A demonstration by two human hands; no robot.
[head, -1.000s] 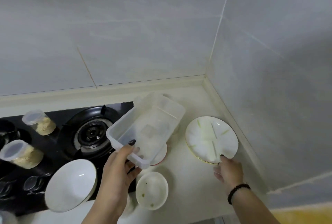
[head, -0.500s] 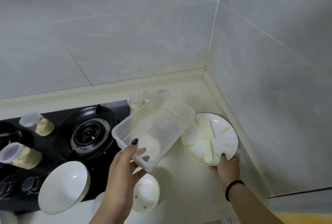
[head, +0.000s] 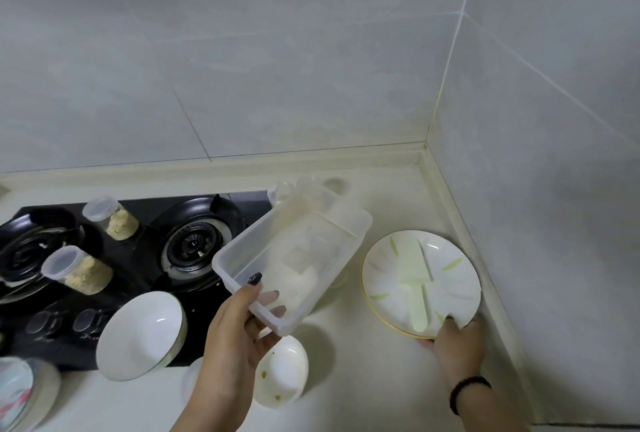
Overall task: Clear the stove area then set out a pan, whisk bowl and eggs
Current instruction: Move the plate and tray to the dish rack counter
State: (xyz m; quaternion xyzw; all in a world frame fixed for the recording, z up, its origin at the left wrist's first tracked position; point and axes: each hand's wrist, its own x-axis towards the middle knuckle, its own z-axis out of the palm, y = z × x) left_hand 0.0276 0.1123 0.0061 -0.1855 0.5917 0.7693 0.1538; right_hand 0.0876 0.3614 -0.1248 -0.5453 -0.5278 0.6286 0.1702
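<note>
My left hand (head: 239,331) grips the near end of a clear rectangular plastic container (head: 294,251), thumb inside the rim, and holds it tilted in the air beside the black gas stove (head: 138,258). My right hand (head: 457,345) pinches the near edge of a white plate (head: 420,281) with green leaf marks in the counter's right corner; the plate looks slightly raised at that edge. On the stove stand two lidded jars (head: 112,217) (head: 78,270) of yellowish powder and a large white bowl (head: 142,334). No pan, whisk or eggs are in view.
A small dirty white bowl (head: 282,371) sits on the cream counter under my left hand. More dishes (head: 20,393) lie at the lower left. Small clear jars (head: 287,189) stand behind the container. Tiled walls close the back and right sides.
The container has stayed lifted in my left hand and shifted slightly right toward the plate. My right hand has closed on the plate's near edge.
</note>
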